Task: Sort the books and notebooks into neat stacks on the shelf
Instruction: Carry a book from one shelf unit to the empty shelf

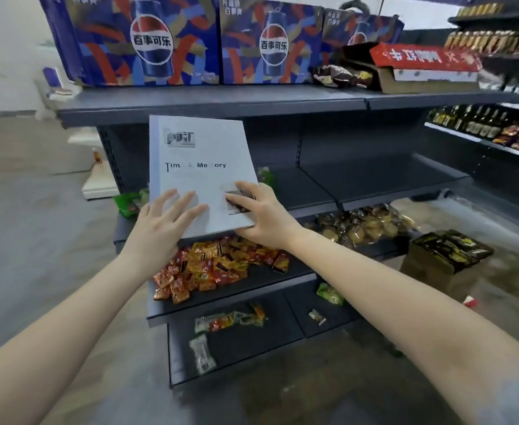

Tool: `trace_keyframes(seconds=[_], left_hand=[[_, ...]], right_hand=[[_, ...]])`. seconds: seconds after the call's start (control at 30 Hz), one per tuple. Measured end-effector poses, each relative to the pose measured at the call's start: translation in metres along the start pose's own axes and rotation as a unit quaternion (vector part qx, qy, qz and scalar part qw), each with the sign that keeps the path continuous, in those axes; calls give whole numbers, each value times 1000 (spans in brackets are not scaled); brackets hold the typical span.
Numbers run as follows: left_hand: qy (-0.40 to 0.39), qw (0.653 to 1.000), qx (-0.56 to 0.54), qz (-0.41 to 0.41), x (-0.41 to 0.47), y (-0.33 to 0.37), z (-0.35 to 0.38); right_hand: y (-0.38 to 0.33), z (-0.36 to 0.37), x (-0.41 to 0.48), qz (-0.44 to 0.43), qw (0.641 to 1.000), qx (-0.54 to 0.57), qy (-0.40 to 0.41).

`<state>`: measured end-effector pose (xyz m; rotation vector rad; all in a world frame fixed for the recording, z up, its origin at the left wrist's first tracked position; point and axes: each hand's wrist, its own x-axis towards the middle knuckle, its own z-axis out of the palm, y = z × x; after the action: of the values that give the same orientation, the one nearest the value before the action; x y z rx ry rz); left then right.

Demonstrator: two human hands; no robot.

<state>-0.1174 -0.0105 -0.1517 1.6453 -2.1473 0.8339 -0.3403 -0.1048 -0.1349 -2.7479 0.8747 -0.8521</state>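
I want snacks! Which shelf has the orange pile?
The dark grey metal shelf just below the white notebook; the lowest shelf holds only a few packets.

Arms outstretched; left hand (166, 220) flat, right hand (262, 214) pinching.

Title letters on the notebook (201, 167) are washed out. The left hand (163, 223) and right hand (262, 214) cover its lower part. Cola cartons (147, 41) are cropped above.

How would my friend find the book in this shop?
Find the dark grey metal shelf rack with big blue cola boxes on top. Just below, a left hand and right hand steady a thin pale grey book. It alone is flat and plain; shiny orange snack packets lie beneath.
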Motion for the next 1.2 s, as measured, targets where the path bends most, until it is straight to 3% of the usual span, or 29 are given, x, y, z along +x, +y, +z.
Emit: trace_keyframes(seconds=[0.13, 0.33, 0.53, 0.67, 0.9, 1.2], left_hand=[[-14, 1000, 6, 26, -10, 25, 13], [-55, 998, -29, 26, -38, 63, 33], [-118, 991, -59, 22, -85, 69, 37], [-117, 991, -62, 6, -114, 63, 24], [-143, 988, -46, -48, -199, 26, -13], [-200, 960, 17, -195, -363, -30, -109]], right_hand=[[8, 3, -32, 25, 1000, 5, -11], [18, 16, -74, 60, 994, -5, -88], [-6, 39, -97, 56, 986, -11, -156], [-31, 53, -103, 58, 980, -9, -193], [-108, 99, -98, 26, 976, 16, -214], [-270, 180, -74, -134, 957, 77, -246]])
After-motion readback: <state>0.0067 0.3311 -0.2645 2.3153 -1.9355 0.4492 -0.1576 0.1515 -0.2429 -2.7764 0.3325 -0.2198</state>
